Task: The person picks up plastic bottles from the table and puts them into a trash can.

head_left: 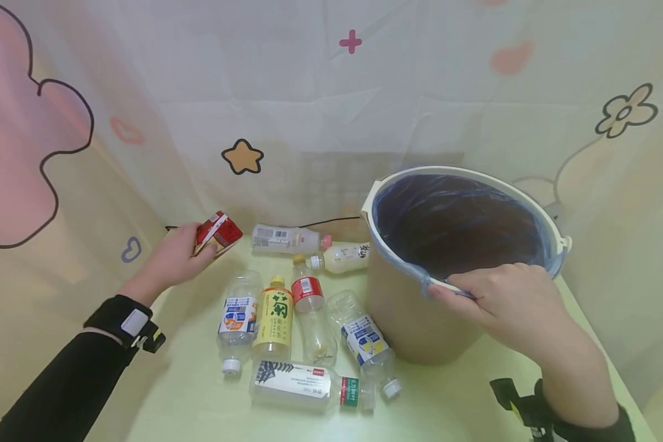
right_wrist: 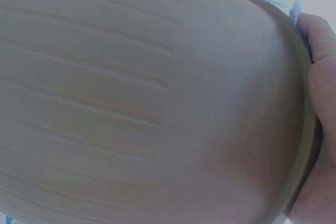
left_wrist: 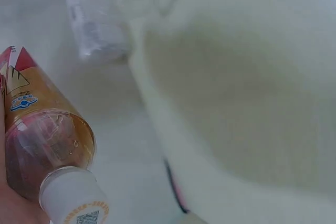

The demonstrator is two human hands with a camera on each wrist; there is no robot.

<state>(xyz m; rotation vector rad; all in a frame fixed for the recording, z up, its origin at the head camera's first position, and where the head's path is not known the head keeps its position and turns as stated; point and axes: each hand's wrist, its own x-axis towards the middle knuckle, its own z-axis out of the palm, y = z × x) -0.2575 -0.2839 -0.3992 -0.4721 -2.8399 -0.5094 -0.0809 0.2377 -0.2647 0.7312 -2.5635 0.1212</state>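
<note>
The left hand (head_left: 185, 258) had its fingers curled round the held bottle (head_left: 219, 233), which was well to the left of the bin (head_left: 406, 325); its white cap (left_wrist: 73, 199) showed in the left wrist view. The right hand (head_left: 522, 301) grasped the bin's near rim and the edge of its blue liner (head_left: 458, 187). The bin's inside was too dark to make out.

Also left of the bin, on the tabletop (head_left: 166, 393), lay a pink-capped bottle (head_left: 285, 239), a clear bottle (head_left: 237, 316), a yellow bottle (head_left: 274, 316) and a red-labelled bottle (head_left: 309, 301). The milk tea bottle (head_left: 345, 256) and blue-labelled bottle (head_left: 364, 337) lay just beside the bin; the white-labelled bottle (head_left: 298, 383) lay to its near left.
</note>
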